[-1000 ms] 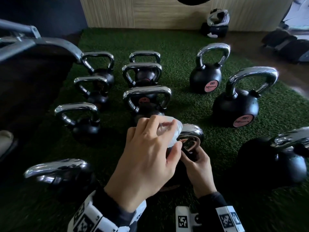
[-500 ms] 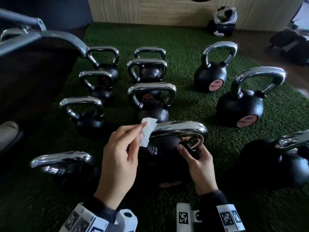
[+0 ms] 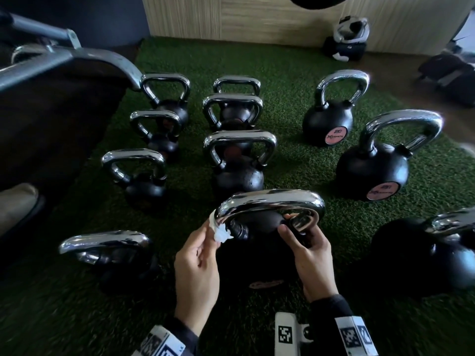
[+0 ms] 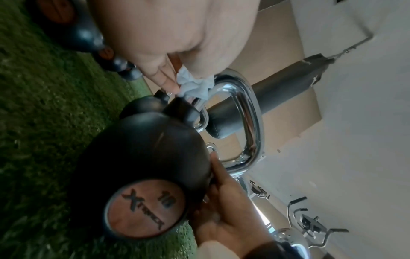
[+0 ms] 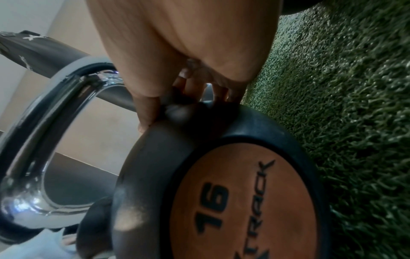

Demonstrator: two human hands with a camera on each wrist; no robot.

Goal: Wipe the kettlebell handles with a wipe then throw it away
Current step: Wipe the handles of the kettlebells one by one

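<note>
Left hand [image 3: 196, 273] pinches the wipe [image 3: 220, 233] against the chrome handle [image 3: 270, 204]; right hand [image 3: 312, 260] curls round its other end.

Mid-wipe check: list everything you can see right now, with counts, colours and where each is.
near kettlebell: 1, black, chrome handle, front centre.
other kettlebells: 10, black, chrome handles, standing around it.
turf: 1, green, under everything.
wipe: 1, white, crumpled at the handle's left end.
gym machine: 1, black and grey, left.
bags: black and white, far right by the wooden wall; count unclear.
left hand: pinches the wipe.
right hand: grips the handle's right end.
</note>
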